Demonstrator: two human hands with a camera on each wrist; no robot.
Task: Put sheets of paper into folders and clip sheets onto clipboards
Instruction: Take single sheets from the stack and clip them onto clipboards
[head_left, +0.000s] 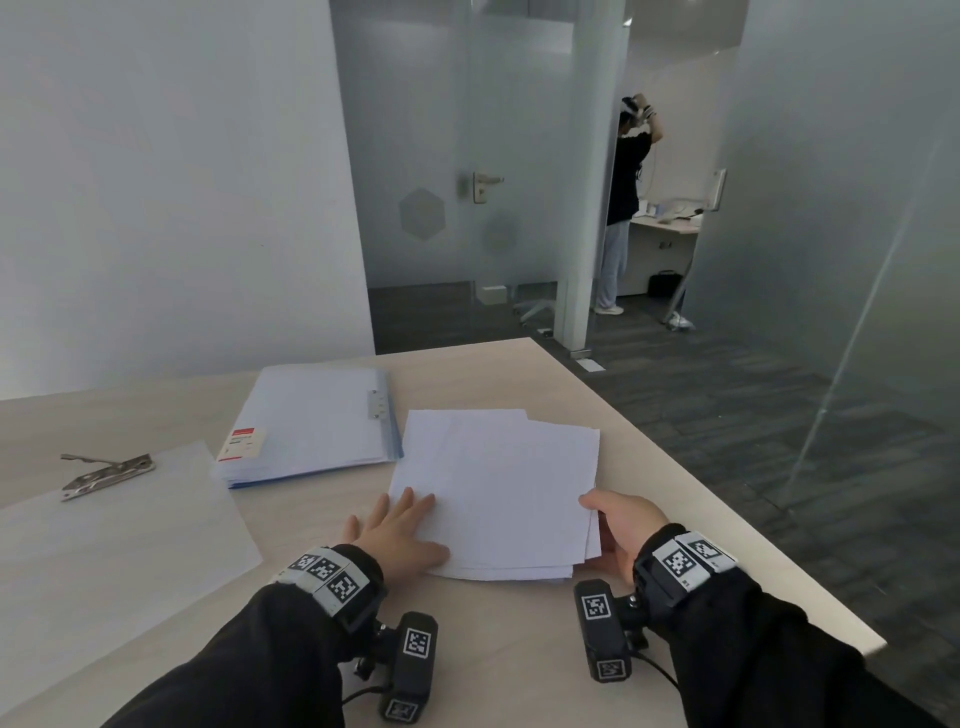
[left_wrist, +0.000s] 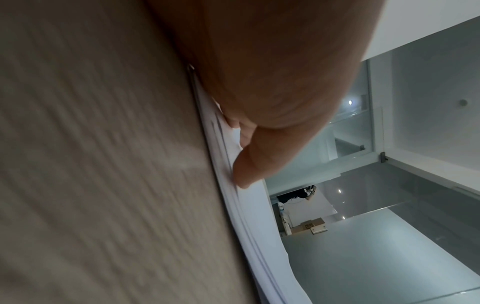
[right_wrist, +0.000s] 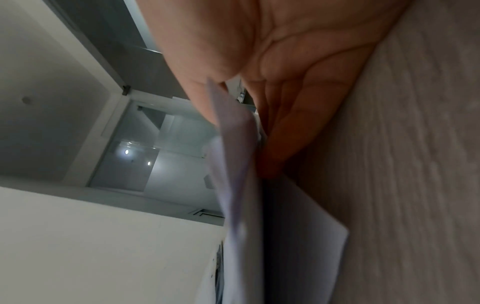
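A loose stack of white paper sheets (head_left: 498, 488) lies on the table in front of me. My left hand (head_left: 400, 535) lies flat with straight fingers on the stack's near left corner, pressing it down (left_wrist: 244, 164). My right hand (head_left: 618, 525) pinches the near right corner of the upper sheets (right_wrist: 233, 144), thumb on top and fingers underneath, lifting them slightly off the lower sheets. A pile of translucent blue folders (head_left: 317, 421) with a metal clip lies behind the stack on the left. A clear clipboard (head_left: 119, 530) with a metal clip (head_left: 106, 475) lies at far left.
The light wooden table (head_left: 519, 649) ends at its right edge close to my right arm. Beyond it are dark floor, frosted glass walls and a door. A person (head_left: 623, 208) stands in the far room, well away.
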